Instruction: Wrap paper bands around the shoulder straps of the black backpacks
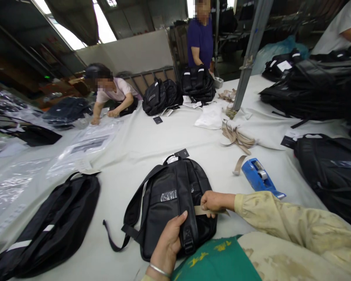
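A black backpack (160,210) lies in front of me with its straps facing up. My left hand (171,236) grips the lower part of the right-hand shoulder strap (185,187); its thumb shows on top and the other fingers are hidden. My right hand (212,202) is closed on a flat beige strip (201,210), one end of which reaches the strap's edge. Clear tape (169,195) crosses the back panel. A dark hang tag (181,153) lies at the top handle.
A blue tape dispenser (259,175) sits to the right, near a bundle of beige strips (236,136). Another backpack (55,218) lies left; more are piled right (316,86). A metal post (251,54) rises from the table. Co-workers stand across it, one handling clear plastic bags (90,142).
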Motion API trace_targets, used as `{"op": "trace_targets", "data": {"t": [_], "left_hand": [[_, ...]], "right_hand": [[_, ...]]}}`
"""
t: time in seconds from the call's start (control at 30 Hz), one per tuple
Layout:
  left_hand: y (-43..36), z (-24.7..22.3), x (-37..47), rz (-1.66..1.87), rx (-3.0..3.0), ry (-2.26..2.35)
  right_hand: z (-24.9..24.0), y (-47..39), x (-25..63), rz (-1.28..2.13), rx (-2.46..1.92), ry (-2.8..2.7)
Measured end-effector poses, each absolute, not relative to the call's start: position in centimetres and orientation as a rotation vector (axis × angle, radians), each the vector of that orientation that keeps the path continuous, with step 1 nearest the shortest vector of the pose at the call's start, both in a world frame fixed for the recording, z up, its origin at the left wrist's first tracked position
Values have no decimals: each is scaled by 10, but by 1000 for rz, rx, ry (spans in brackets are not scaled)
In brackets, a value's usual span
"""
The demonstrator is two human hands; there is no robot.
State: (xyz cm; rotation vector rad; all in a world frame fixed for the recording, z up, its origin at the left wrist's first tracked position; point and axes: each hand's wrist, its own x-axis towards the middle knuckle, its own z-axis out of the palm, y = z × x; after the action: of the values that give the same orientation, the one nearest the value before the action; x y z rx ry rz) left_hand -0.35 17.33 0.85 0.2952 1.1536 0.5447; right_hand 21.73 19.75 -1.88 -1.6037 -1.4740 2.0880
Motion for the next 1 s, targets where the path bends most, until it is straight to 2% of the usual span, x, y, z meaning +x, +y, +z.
{"op": "trace_targets", "data": {"t": [0.23, 0.5, 0.67, 0.77, 0.87, 1.0], "left_hand": [[163, 4, 5, 568, 253, 990], [161, 0, 3, 696, 260, 964], [158, 0, 11, 674, 226, 1051], [159, -2, 14, 731, 210, 1097], [162, -7, 10, 748, 249, 1122], [166, -12, -1, 720, 367, 1155]], "right_hand": [[-33, 221, 187, 2248, -1335, -1485], [-48, 234, 190, 2245, -1141, -1471], [-50, 223, 179, 1955, -1130, -1730], [-53, 216, 169, 1828, -1056, -1604], [-55, 214, 167, 1887, -1189, -1460], [-42, 229, 182, 2183, -1222, -1587]]}}
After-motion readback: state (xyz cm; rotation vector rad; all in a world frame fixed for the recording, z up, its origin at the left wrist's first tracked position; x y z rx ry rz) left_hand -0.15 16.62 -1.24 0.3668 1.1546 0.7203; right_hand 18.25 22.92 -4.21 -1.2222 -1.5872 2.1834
